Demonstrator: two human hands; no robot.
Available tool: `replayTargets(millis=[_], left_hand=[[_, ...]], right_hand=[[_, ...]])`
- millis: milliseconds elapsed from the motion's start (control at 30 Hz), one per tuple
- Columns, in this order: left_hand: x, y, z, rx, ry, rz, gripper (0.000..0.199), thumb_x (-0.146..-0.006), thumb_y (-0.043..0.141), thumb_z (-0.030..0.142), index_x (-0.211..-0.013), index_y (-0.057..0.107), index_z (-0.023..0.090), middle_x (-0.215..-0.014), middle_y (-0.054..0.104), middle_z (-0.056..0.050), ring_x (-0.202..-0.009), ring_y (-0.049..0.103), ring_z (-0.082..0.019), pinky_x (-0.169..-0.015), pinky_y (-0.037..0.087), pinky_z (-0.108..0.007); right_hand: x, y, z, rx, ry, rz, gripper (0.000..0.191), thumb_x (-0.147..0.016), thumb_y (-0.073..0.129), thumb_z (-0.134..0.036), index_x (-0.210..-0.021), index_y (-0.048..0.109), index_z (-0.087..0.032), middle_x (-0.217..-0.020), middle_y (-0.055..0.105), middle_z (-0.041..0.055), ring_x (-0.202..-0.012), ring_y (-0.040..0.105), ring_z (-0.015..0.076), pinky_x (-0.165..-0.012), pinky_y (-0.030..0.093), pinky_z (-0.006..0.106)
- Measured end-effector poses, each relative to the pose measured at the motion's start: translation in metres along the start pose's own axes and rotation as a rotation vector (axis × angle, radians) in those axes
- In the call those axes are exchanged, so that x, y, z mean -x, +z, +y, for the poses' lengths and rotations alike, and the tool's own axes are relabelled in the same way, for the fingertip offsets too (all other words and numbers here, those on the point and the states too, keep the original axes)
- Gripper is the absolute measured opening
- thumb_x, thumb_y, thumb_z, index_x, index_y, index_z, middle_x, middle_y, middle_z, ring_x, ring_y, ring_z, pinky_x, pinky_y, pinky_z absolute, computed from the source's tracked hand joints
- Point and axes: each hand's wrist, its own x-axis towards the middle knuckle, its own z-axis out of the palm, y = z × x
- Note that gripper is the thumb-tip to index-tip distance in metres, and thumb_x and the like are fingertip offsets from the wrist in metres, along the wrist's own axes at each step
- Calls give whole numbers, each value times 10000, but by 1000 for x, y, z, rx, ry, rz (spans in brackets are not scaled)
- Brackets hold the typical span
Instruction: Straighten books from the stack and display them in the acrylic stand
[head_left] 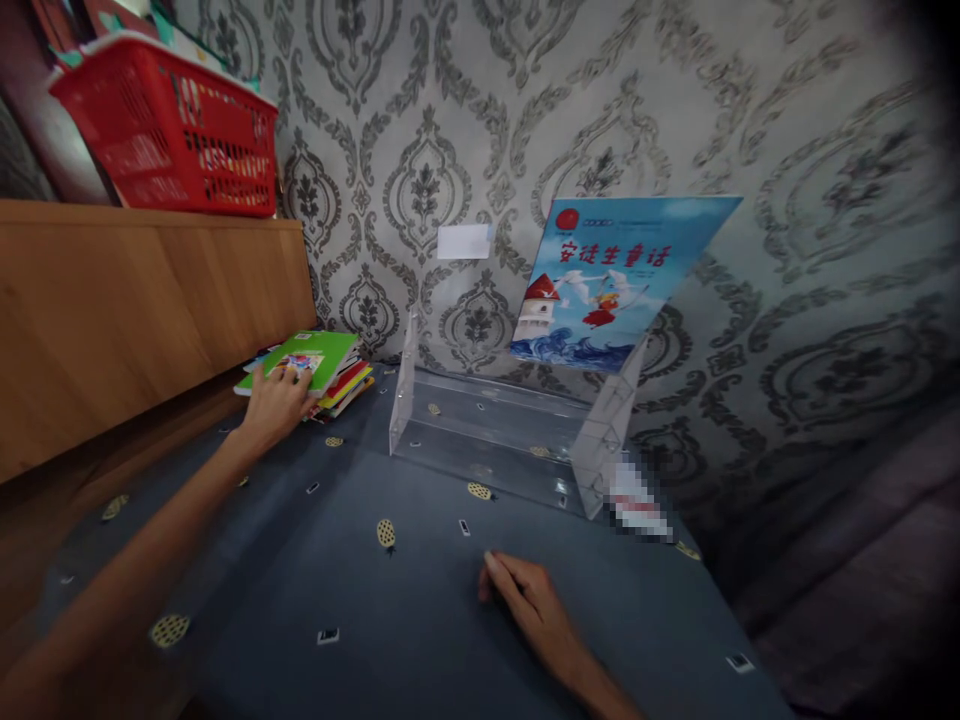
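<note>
My left hand (281, 398) reaches to the far left and rests on a green book (330, 352), its fingers apart on the cover. That book lies on top of a stack of books (352, 385) with red, yellow and white edges. My right hand (534, 600) is on the cloth near the front, fingers curled together with nothing visible in them. Beyond it stands a clear acrylic tiered rack (487, 455). A blue picture book (600, 285) with a castle and waves on its cover stands upright at the rack's back right.
A grey-blue cloth (420, 610) with pineapple prints covers the table. At left, a red plastic basket (187, 140) sits on a wooden cabinet (150, 300). A pixelated white item (637, 505) lies right of the rack. Patterned wallpaper (420, 180) with a white plate (463, 242) rises behind.
</note>
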Motion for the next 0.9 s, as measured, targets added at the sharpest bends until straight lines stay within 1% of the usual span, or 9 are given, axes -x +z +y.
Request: replayTargets(millis=[100,200,300,367,433,600,733,800,900], left_hand=[[12,-5,9,2,49,35,425,-932,488,431,-1231,640,169,-1142,676,-223,-1165,562,-428,-1037,313,-638],[24,-3,8,-9,91,44,465,-910,514,320,-1357,562,201,-1370,580,-208,-1295,485,-415,-1076,277,-666],[33,1,1,-45,72,-15,588,-893,431,137,-1479,435,189,-1531,441,-176,-1404,387,-400,-1069,328,-653],[37,2,-1,-66,66,-52,618,-894,372,72,-1505,402,161,-1536,437,-177,-1409,389,-392,-1049,397,-587],[41,1,3,-99,65,-64,606,-911,326,54,-1507,403,133,-1519,448,-204,-1388,417,-399,-1013,447,-543],[54,-9,36,-215,31,-89,563,-931,287,51,-1462,467,101,-1415,521,-273,-1247,540,-421,-873,531,-501],[69,-12,66,-243,45,-109,524,-915,322,33,-1399,523,45,-1221,619,-292,-1128,609,-388,-889,526,-475],[78,-13,80,-252,51,-150,514,-905,326,24,-1364,557,41,-1164,639,-291,-1073,632,-382,-841,543,-457],[94,-15,99,-272,48,-233,531,-895,304,7,-1344,583,55,-1153,649,-292,-1007,663,-379,-719,564,-405]], right_hand=[[0,0,-2,-7,6,-1,654,-945,286,-710,-639,573,-208,-648,612,37,-650,576,192,-674,429,304],[1,-1,-5,-9,17,-4,667,-934,285,-728,-645,576,-202,-653,608,37,-656,570,189,-680,428,301],[1,-2,-9,-11,30,-15,668,-939,285,-721,-661,584,-192,-673,611,41,-680,571,190,-695,424,302],[1,-2,-9,-19,33,-16,674,-938,279,-724,-664,581,-189,-673,605,41,-679,564,190,-691,419,303],[1,-2,-8,-17,28,-10,680,-933,275,-734,-658,575,-189,-662,593,38,-667,552,187,-686,413,303],[1,-1,-4,-13,4,-7,675,-939,272,-729,-657,572,-193,-648,584,30,-649,537,179,-682,411,301],[1,-1,-5,-12,-5,-12,668,-952,271,-711,-667,578,-191,-668,609,37,-672,562,184,-699,421,301],[2,-2,-6,-13,-10,-16,662,-955,273,-705,-673,580,-191,-679,620,40,-683,573,186,-704,424,302],[3,-2,-7,-10,-15,-18,658,-961,271,-697,-680,584,-191,-690,630,42,-690,583,187,-704,423,302]])
